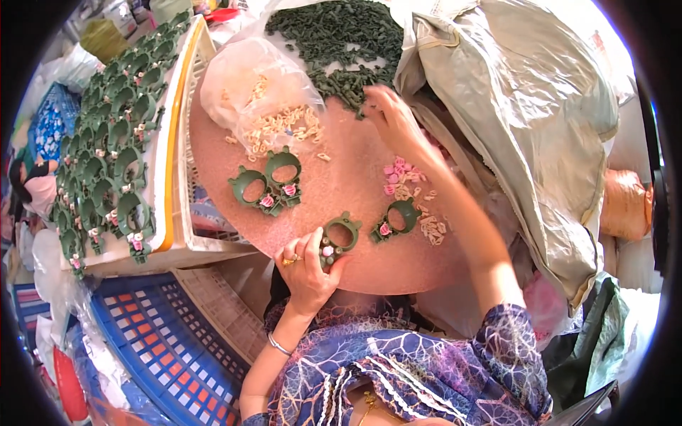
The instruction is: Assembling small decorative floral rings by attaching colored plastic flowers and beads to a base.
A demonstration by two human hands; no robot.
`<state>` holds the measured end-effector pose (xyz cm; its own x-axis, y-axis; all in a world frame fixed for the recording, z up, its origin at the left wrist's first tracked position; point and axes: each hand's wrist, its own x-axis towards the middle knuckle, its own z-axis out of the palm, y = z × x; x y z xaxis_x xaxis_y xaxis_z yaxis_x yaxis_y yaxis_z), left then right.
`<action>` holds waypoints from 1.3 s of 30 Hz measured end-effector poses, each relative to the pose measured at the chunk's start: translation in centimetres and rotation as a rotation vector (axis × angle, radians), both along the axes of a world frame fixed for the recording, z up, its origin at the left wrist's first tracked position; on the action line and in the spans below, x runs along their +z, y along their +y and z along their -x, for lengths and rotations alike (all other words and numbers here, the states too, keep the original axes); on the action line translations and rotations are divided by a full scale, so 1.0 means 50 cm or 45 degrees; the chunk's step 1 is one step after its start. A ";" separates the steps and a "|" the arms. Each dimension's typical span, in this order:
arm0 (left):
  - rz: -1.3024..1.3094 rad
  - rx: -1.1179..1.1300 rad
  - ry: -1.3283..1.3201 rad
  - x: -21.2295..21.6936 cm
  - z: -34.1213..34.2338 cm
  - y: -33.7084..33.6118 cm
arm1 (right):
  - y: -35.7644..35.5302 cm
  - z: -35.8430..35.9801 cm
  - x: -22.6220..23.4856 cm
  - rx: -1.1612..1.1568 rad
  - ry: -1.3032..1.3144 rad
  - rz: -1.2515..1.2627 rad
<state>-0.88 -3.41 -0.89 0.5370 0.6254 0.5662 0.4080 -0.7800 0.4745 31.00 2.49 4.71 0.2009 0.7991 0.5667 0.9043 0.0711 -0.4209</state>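
Observation:
Near the front edge of the round table, my left hand [310,273] is closed on a green ring-shaped plastic piece [342,233] with small ears and a pale flower at its base. At the far side, my right hand [396,122] touches the near edge of a heap of small dark green pieces [334,35]; its fingers are bent together, and what lies between them is hidden. Two green ring pieces with pink roses [264,183] lie left of centre. Another green ring piece [402,215] with a pink rose rests beneath my right forearm's left side.
Cream pieces [291,126] spill from a clear plastic bag [249,78]. Pink flowers [401,172] and more cream pieces lie beside my right forearm. On the left, a white crate [186,128] bears rows of finished-looking green pieces, above a blue basket [114,305]. A large grey sack [518,106] stands right.

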 end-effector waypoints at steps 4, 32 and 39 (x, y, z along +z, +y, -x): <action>0.007 0.007 0.017 -0.001 -0.005 0.008 | 0.197 -0.097 -0.023 -0.212 -0.259 -0.054; -0.063 0.028 -0.112 -0.041 0.001 -0.008 | 0.636 -0.267 -0.046 -0.609 -0.429 0.333; -0.067 0.015 -0.199 -0.031 -0.005 -0.006 | 0.616 -0.335 -0.058 -0.599 -0.670 0.434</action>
<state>-0.64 -3.70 -2.46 0.4327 0.5985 0.6742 0.3415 -0.8009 0.4918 47.75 33.31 1.79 0.3344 0.8436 0.4202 0.8941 -0.4249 0.1415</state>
